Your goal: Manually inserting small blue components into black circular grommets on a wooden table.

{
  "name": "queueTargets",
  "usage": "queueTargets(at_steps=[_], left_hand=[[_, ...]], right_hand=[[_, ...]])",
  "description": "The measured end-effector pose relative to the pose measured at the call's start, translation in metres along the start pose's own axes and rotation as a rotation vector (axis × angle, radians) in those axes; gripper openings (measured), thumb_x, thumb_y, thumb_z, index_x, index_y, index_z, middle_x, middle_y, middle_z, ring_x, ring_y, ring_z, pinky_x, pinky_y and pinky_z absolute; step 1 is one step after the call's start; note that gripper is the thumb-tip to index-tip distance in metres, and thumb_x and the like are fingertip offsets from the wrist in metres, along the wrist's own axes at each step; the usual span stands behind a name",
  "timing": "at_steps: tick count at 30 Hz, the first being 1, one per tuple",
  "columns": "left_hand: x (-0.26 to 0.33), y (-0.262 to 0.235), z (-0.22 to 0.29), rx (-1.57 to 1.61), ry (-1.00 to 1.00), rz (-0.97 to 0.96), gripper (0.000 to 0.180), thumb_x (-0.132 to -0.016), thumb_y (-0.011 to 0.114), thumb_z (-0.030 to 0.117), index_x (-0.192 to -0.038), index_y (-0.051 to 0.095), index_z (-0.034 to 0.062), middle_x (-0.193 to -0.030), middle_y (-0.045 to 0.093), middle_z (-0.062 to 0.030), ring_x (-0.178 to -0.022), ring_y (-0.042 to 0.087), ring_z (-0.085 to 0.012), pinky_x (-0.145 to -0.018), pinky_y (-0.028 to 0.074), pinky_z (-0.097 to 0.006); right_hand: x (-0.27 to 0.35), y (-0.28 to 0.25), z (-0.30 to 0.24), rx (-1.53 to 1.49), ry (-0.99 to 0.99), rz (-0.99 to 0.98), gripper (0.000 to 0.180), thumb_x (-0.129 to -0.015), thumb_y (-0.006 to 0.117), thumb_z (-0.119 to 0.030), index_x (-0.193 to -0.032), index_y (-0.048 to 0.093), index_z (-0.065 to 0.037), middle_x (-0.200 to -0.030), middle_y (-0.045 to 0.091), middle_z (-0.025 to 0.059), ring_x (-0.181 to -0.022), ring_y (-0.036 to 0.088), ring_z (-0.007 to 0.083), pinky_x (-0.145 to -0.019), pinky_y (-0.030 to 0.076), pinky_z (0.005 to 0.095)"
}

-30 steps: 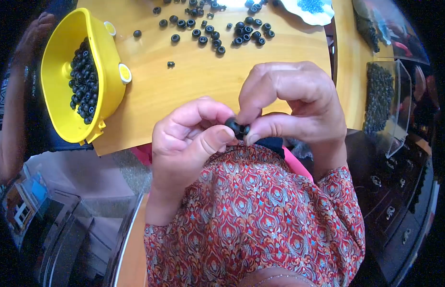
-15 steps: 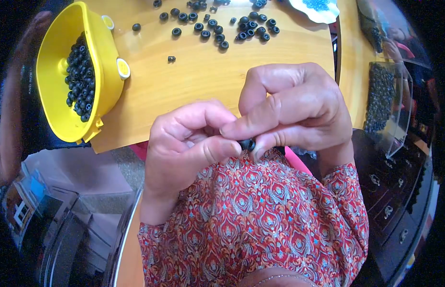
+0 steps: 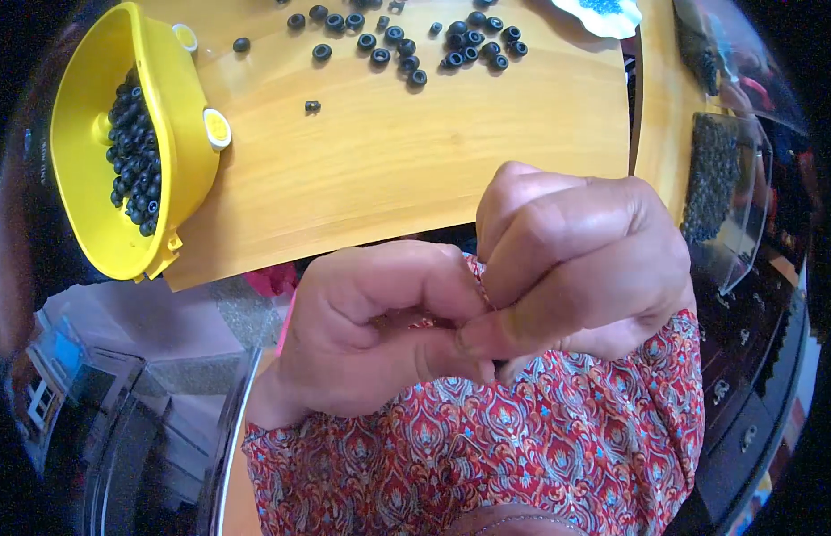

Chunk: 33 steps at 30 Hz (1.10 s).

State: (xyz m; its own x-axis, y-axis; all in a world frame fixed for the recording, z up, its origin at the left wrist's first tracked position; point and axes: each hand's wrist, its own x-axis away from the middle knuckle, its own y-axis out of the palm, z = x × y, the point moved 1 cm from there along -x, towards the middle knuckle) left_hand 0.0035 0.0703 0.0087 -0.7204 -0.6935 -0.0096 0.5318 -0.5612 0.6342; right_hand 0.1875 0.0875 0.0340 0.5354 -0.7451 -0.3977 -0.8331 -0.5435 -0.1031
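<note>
My left hand [image 3: 371, 326] and my right hand [image 3: 585, 268] meet in front of my patterned red top, just off the near edge of the table. Both are closed, thumbs and fingertips pressed together in a pinch. Between the tips a dark sliver of a small black round piece [image 3: 499, 364] shows; fingers cover the rest of it. Similar black ring-like pieces [image 3: 407, 49] lie scattered across the far part of the table [image 3: 362, 170]. One small black cylindrical piece [image 3: 313, 106] lies apart from them, nearer to me.
A yellow plastic tub [image 3: 190, 147] at the left holds many black pieces [image 3: 134, 156]. At the far right of the table sits a white wavy-edged dish [image 3: 603, 20] with blue bits. Further right stands a transparent box [image 3: 712, 179] full of dark pieces.
Both hands have come down and closer to my body, still pinched together. The black piece, plainly visible before, is now mostly covered by my fingers. The view has shifted slightly.
</note>
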Motion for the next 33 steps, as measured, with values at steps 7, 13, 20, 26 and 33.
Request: queueTargets(at_steps=[7, 13, 20, 26, 33], left_hand=[[-0.010, -0.016, -0.026, 0.262, -0.190, 0.368, 0.015, -0.085, 0.063, 0.006, -0.095, 0.057, -0.0030, -0.081, 0.065, -0.0117, -0.068, 0.065, -0.0162, -0.059, 0.051, -0.023], [-0.009, -0.013, -0.027, 0.240, -0.135, 0.378, 0.015, -0.083, 0.065, 0.005, -0.094, 0.057, -0.0023, -0.082, 0.065, -0.0133, -0.068, 0.065, -0.0171, -0.059, 0.052, -0.024], [-0.003, -0.009, -0.031, 0.270, -0.127, 0.399, 0.016, -0.084, 0.065, 0.003, -0.097, 0.058, -0.0023, -0.085, 0.066, -0.0132, -0.070, 0.065, -0.0169, -0.060, 0.052, -0.024], [0.000, -0.006, -0.032, 0.275, -0.142, 0.426, 0.021, -0.083, 0.066, 0.005, -0.101, 0.058, -0.0032, -0.080, 0.064, -0.0099, -0.066, 0.062, -0.0140, -0.063, 0.053, -0.025], [-0.002, -0.005, -0.029, 0.303, -0.062, 0.485, 0.021, -0.086, 0.063, 0.010, -0.101, 0.057, -0.0044, -0.077, 0.063, -0.0099, -0.063, 0.059, -0.0144, -0.068, 0.054, -0.031]], right_hand=[[0.004, -0.019, 0.033, 0.093, 0.163, 0.006, 0.024, -0.069, 0.076, -0.017, -0.082, 0.069, 0.002, -0.069, 0.059, 0.0089, -0.062, 0.057, 0.0199, -0.054, 0.043, 0.0304], [0.007, -0.020, 0.035, 0.045, 0.115, 0.030, 0.031, -0.068, 0.077, -0.021, -0.088, 0.070, 0.002, -0.069, 0.059, 0.0060, -0.063, 0.056, 0.0167, -0.053, 0.042, 0.0280], [0.010, -0.023, 0.035, 0.050, 0.097, -0.065, 0.033, -0.067, 0.077, -0.019, -0.093, 0.070, 0.001, -0.071, 0.059, 0.0058, -0.063, 0.056, 0.0162, -0.053, 0.042, 0.0278], [0.015, -0.022, 0.033, 0.042, 0.085, -0.073, 0.033, -0.069, 0.077, -0.018, -0.094, 0.069, 0.002, -0.073, 0.061, 0.0068, -0.064, 0.057, 0.0168, -0.054, 0.043, 0.0280], [0.012, -0.013, 0.025, 0.274, -0.002, 0.083, 0.024, -0.070, 0.075, -0.008, -0.090, 0.067, 0.002, -0.074, 0.062, 0.0091, -0.064, 0.058, 0.0188, -0.055, 0.045, 0.0280]])
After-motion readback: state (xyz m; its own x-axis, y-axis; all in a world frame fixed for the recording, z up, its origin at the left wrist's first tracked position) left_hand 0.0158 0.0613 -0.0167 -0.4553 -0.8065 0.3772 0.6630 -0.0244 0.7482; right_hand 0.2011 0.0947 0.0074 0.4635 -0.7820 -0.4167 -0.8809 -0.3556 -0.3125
